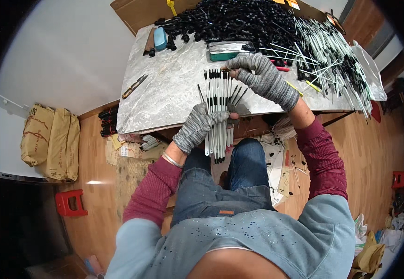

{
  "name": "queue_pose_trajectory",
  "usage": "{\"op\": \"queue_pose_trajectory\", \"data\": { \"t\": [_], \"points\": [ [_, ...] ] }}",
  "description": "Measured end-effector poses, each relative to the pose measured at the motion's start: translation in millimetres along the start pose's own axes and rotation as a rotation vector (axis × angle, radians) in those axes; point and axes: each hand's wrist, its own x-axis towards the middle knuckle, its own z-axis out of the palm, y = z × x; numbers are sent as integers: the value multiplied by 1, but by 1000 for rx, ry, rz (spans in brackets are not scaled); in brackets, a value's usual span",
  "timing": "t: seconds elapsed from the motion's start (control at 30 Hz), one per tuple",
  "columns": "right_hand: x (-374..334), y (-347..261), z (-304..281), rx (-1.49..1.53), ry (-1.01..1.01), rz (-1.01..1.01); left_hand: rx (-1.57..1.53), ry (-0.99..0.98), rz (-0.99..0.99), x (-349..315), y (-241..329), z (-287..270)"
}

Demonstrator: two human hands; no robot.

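My left hand (196, 126), in a grey knit fingerless glove, is closed around a bundle of thin white rods (218, 139) with black tips. The bundle stands nearly upright at the table's front edge, above my knees. A few darker rods fan out from its upper end on both sides. My right hand (263, 78), gloved the same way, reaches over the top of the bundle from the right. Its thumb and fingertips are pinched together beside the black tips; whatever they grip is too small to make out. Just behind the bundle sits a green open box (222, 56) holding thin pale pieces.
Black parts (243, 21) heap up across the back of the marbled table (164, 93). More white rods (322, 51) pile at the right, by a clear plastic bag (373, 76). A cutter (135, 87) and a blue box (160, 39) lie left. A red stool (71, 202) stands on the floor.
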Motion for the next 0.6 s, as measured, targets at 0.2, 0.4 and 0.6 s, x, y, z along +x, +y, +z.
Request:
{"op": "queue_pose_trajectory", "data": {
  "t": [0.2, 0.4, 0.6],
  "points": [
    [2, 2, 5, -60, -12, -35, 44, -8, -10, -2, 3, 2],
    [1, 5, 13, -134, 29, -100, -43, 18, 0, -4, 6, 8],
    [-6, 3, 16, 11, 100, -45, 41, 19, 32, -2, 6, 4]
  ]
}}
